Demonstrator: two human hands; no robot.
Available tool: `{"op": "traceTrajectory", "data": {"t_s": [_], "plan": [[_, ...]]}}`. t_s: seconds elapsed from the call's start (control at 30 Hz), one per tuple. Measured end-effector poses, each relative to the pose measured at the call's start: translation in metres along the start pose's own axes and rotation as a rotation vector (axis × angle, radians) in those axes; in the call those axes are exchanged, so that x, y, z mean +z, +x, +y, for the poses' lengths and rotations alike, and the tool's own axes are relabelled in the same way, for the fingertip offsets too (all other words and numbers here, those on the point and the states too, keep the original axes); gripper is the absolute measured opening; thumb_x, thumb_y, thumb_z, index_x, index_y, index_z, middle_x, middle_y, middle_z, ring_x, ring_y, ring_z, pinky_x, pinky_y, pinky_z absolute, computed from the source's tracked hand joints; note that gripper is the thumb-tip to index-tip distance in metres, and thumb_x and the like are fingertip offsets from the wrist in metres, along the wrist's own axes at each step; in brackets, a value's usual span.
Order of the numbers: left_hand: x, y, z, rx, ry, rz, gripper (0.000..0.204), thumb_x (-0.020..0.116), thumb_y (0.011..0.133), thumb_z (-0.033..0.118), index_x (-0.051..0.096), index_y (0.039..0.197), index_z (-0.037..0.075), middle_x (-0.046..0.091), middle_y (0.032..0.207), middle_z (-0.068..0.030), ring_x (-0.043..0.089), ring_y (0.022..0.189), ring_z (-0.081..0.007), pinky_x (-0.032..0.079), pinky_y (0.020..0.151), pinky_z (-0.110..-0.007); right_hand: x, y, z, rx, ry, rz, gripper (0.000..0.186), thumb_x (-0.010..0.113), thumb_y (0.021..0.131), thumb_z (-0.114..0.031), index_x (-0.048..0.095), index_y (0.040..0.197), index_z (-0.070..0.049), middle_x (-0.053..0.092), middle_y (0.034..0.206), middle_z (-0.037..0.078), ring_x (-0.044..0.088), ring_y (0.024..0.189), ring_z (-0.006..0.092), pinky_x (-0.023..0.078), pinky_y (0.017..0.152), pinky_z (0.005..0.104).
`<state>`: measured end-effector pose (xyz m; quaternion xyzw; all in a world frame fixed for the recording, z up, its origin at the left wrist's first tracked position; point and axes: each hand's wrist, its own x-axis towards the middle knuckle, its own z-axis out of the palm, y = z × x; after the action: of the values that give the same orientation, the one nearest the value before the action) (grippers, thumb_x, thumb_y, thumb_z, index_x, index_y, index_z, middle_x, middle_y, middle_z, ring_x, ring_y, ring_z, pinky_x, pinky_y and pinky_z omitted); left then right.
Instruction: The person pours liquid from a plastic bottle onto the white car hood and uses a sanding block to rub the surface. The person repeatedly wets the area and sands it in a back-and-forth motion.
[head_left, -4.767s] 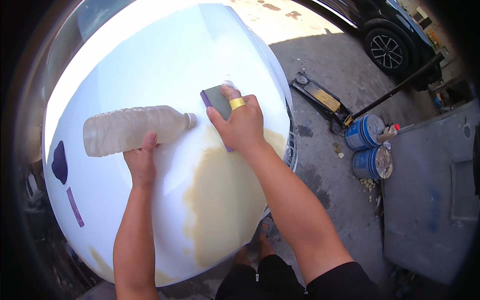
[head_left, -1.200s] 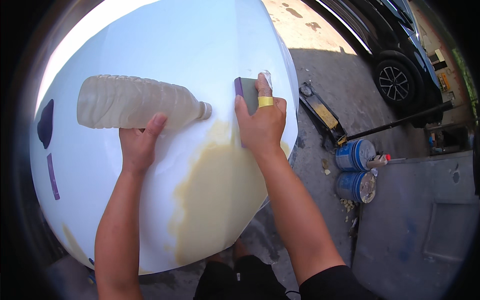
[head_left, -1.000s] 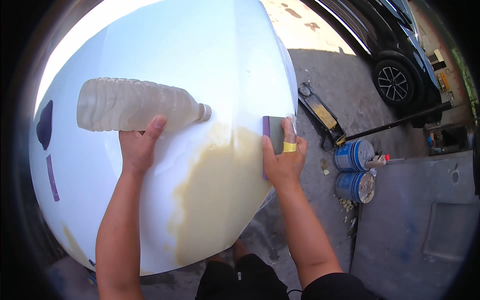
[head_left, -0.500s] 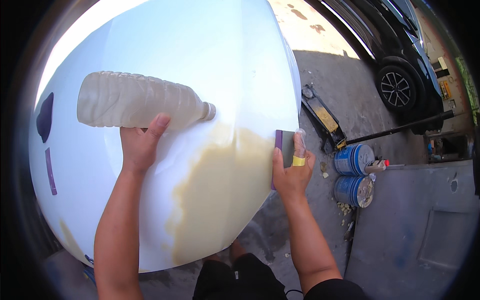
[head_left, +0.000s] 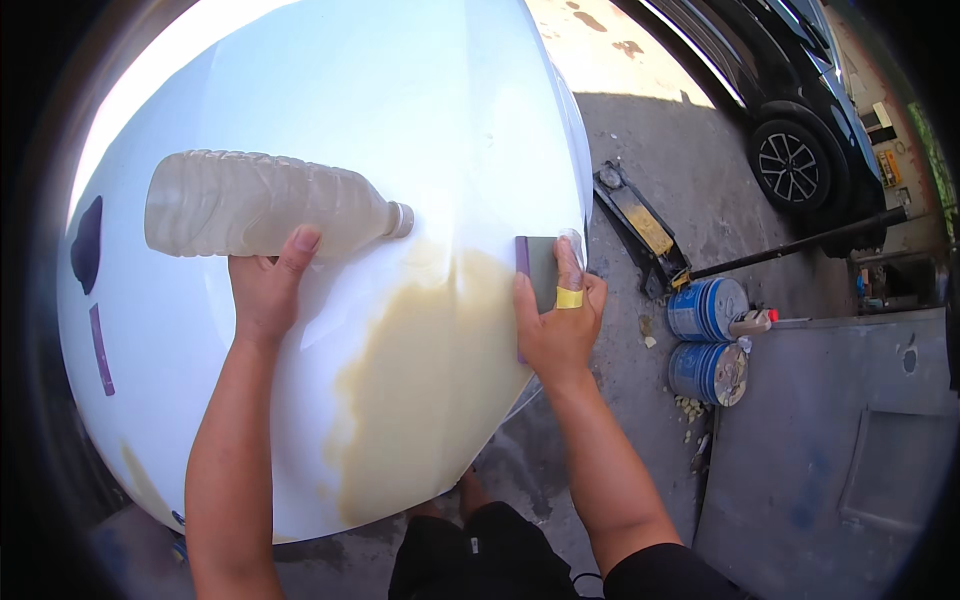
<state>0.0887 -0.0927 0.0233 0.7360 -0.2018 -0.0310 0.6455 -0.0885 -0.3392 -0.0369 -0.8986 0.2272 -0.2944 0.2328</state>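
My left hand [head_left: 268, 290] is wrapped round a large clear plastic bottle [head_left: 260, 205], cloudy and lying on its side, its neck pointing right. The bottle is above a white car panel [head_left: 400, 110] that looks like a hood. My right hand [head_left: 562, 318] grips a flat sanding block [head_left: 541, 270], grey-green on top with a purple edge, at the panel's right edge. One finger of that hand has yellow tape [head_left: 569, 298] and a clear plastic wrap round it. Beside the block spreads a beige filler patch [head_left: 430, 390] with blurred borders.
On the panel's left lie a dark purple pad [head_left: 87, 246] and a purple strip [head_left: 102, 350]. On the floor at right are a floor jack [head_left: 640, 225] with a long handle, two blue buckets [head_left: 695, 373] and a grey panel [head_left: 800, 440]. A dark car [head_left: 775, 110] stands behind them.
My right hand has moved left and slightly away from me with the sanding block, inward from the panel's edge. My left hand and the bottle have shifted slightly left. The view has also shifted a little.
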Motion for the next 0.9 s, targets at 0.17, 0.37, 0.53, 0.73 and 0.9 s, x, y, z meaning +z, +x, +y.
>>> {"op": "traceTrajectory", "data": {"t_s": [0.17,0.37,0.53,0.73,0.9], "plan": [[0.000,0.003,-0.005,-0.017,0.019,-0.008,0.063,0.076,0.087,0.037,0.051,0.131,-0.002,0.059,0.122,-0.0100,0.056,0.110,-0.0201,0.045,0.097,-0.034,0.017,0.050,-0.038,-0.031,0.137,-0.081,0.067,0.073,0.085,-0.026,0.048,0.142,-0.001,0.066,0.110,0.017,0.052,0.106,0.0313,0.047,0.091,0.0386],[-0.002,-0.001,0.000,0.038,0.057,0.067,0.066,0.074,0.088,0.038,0.049,0.134,-0.002,0.058,0.124,-0.0103,0.054,0.111,-0.0194,0.044,0.098,-0.034,-0.027,-0.053,0.013,-0.078,0.038,-0.039,0.072,0.079,0.078,-0.022,0.049,0.141,-0.001,0.065,0.126,0.016,0.055,0.105,0.0329,0.047,0.094,0.0387],[0.006,0.003,0.000,0.006,0.066,0.027,0.065,0.073,0.088,0.041,0.050,0.132,-0.001,0.058,0.120,-0.0082,0.054,0.106,-0.0173,0.045,0.093,-0.033,-0.005,0.038,0.014,0.012,-0.004,0.023,0.064,0.071,0.085,-0.028,0.051,0.139,0.001,0.071,0.109,0.015,0.055,0.097,0.0359,0.045,0.087,0.0468],[-0.009,0.001,-0.007,-0.007,0.061,0.031,0.061,0.073,0.089,0.040,0.051,0.128,0.000,0.058,0.113,-0.0057,0.054,0.097,-0.0145,0.047,0.086,-0.031,-0.015,-0.072,-0.001,-0.058,0.081,-0.008,0.066,0.076,0.080,-0.025,0.054,0.139,-0.006,0.066,0.122,0.013,0.054,0.103,0.0371,0.045,0.089,0.0467],[0.004,0.004,-0.004,0.002,-0.004,0.011,0.058,0.074,0.089,0.037,0.051,0.127,0.000,0.058,0.112,-0.0053,0.054,0.095,-0.0135,0.047,0.083,-0.030,-0.012,-0.017,0.002,-0.060,0.062,0.044,0.060,0.072,0.084,-0.025,0.055,0.138,-0.006,0.067,0.120,0.012,0.053,0.103,0.0377,0.045,0.089,0.0469]]}}
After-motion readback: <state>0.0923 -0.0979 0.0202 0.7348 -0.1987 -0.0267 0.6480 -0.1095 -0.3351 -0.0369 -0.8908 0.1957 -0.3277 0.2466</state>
